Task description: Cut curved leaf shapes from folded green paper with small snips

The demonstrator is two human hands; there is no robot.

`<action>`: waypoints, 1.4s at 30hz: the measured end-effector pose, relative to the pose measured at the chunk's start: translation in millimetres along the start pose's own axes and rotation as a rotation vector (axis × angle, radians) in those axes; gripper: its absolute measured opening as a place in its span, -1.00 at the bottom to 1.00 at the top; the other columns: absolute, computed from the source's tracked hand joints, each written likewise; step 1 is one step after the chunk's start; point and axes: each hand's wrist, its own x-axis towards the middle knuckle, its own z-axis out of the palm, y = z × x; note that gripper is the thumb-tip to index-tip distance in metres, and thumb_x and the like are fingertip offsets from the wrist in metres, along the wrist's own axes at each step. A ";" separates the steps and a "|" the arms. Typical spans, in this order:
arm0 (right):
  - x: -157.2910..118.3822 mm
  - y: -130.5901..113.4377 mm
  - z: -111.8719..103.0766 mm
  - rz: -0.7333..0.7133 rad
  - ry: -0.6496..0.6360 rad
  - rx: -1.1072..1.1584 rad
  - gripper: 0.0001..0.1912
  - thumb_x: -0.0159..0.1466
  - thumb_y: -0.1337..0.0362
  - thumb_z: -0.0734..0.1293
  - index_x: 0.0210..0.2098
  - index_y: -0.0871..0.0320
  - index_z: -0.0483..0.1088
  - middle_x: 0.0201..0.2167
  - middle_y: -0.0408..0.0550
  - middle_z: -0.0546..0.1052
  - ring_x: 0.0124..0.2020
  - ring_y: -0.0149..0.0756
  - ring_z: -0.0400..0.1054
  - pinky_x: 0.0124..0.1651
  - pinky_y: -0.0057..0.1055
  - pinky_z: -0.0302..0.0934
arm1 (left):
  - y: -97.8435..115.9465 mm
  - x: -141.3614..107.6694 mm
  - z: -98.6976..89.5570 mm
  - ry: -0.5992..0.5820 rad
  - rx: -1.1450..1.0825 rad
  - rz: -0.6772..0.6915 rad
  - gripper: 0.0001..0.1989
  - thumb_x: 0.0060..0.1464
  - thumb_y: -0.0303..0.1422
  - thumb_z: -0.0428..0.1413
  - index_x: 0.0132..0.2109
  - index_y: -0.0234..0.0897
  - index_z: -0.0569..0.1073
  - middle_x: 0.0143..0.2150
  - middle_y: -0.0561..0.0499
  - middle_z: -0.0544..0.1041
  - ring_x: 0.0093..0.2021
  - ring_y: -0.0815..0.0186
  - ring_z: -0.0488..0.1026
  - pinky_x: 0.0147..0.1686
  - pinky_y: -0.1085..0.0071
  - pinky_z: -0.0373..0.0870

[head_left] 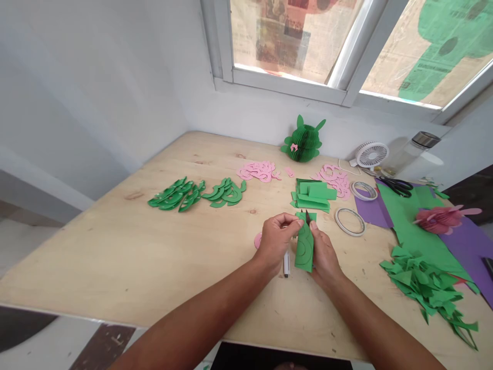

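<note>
My left hand [278, 237] pinches the upper left edge of a folded green paper strip [305, 252], which has curved outlines drawn on it. Dark scissors [307, 218] are gripped in my right hand [325, 252]; their blades point away from me at the strip's top edge, and the handles are hidden by my fingers. Below my left hand a white marker [286, 264] lies on the table. Part of a pink paper piece [258, 240] peeks out beside my left wrist. Just beyond my hands is a stack of green paper strips [314, 195].
Cut green shapes [177, 194] and pink shapes [259, 171] lie on the wooden table [185, 277]. Tape rolls [349, 222], a second pair of scissors [396, 186], a small fan [372, 155], a bottle [410, 154] and green scraps [423, 282] are to the right. A green paper figure [305, 143] stands behind.
</note>
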 end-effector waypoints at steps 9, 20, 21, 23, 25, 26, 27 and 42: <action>0.6 4.0 -3.2 0.035 -0.101 0.041 -0.50 0.00 -0.10 0.38 -0.71 0.13 0.14 -0.79 -0.32 0.06 -0.74 -0.51 -0.11 -0.68 -0.50 -0.20 | -3.5 6.2 -2.1 -0.029 -0.014 -0.020 -0.79 -0.30 -0.29 0.27 -0.58 -0.31 0.42 -0.66 0.11 0.33 -0.61 0.43 0.27 -0.55 0.47 0.24; -1.0 0.2 -0.5 0.034 -0.083 0.012 -0.50 0.00 -0.13 0.36 -0.70 0.12 0.15 -0.81 -0.32 0.04 -0.75 -0.50 -0.13 -0.70 -0.50 -0.19 | -1.9 6.0 -3.2 -0.051 0.013 0.002 -0.78 -0.28 -0.26 0.26 -0.59 -0.30 0.42 -0.67 0.11 0.32 -0.61 0.43 0.28 -0.55 0.47 0.24; -1.3 -0.1 -0.3 0.031 -0.080 0.017 -0.50 0.00 -0.12 0.37 -0.71 0.12 0.16 -0.81 -0.32 0.04 -0.75 -0.50 -0.12 -0.70 -0.49 -0.18 | -1.6 5.8 -3.2 -0.051 0.013 -0.001 -0.79 -0.27 -0.27 0.25 -0.59 -0.30 0.42 -0.67 0.11 0.32 -0.61 0.44 0.27 -0.55 0.48 0.23; -1.7 -0.4 0.1 0.029 -0.080 0.022 -0.49 0.00 -0.12 0.37 -0.71 0.12 0.14 -0.81 -0.32 0.04 -0.75 -0.50 -0.12 -0.70 -0.49 -0.18 | -0.8 5.1 -3.0 -0.049 0.013 -0.012 -0.80 -0.26 -0.29 0.25 -0.59 -0.31 0.41 -0.67 0.12 0.32 -0.61 0.45 0.26 -0.54 0.48 0.23; -1.9 -0.5 0.2 0.033 -0.084 0.024 -0.48 0.01 -0.13 0.36 -0.72 0.12 0.13 -0.81 -0.32 0.04 -0.76 -0.50 -0.13 -0.70 -0.49 -0.21 | 0.0 4.4 -2.9 -0.046 0.014 -0.023 -0.81 -0.26 -0.30 0.24 -0.58 -0.31 0.41 -0.66 0.12 0.33 -0.61 0.46 0.26 -0.54 0.49 0.22; -2.0 -0.4 0.2 0.036 -0.084 0.023 -0.48 0.02 -0.14 0.35 -0.71 0.12 0.13 -0.81 -0.32 0.04 -0.76 -0.51 -0.14 -0.70 -0.48 -0.22 | 0.5 4.0 -2.8 -0.045 0.014 -0.027 -0.81 -0.27 -0.30 0.24 -0.57 -0.31 0.41 -0.66 0.12 0.33 -0.61 0.46 0.25 -0.54 0.49 0.22; -2.0 -0.2 0.0 0.039 -0.082 0.019 -0.48 0.02 -0.14 0.34 -0.71 0.12 0.13 -0.81 -0.32 0.04 -0.76 -0.51 -0.14 -0.69 -0.48 -0.23 | 0.8 3.8 -2.7 -0.045 0.014 -0.030 -0.81 -0.27 -0.30 0.24 -0.57 -0.31 0.42 -0.66 0.11 0.33 -0.62 0.46 0.25 -0.55 0.49 0.22; -2.1 2.1 -1.9 0.060 -0.101 0.025 -0.50 0.03 -0.15 0.34 -0.65 0.12 0.16 -0.78 -0.32 0.09 -0.75 -0.51 -0.11 -0.69 -0.49 -0.21 | 2.2 4.8 -3.6 -0.059 -0.003 -0.044 -0.80 -0.31 -0.29 0.25 -0.57 -0.31 0.42 -0.65 0.08 0.37 -0.59 0.42 0.29 -0.55 0.48 0.23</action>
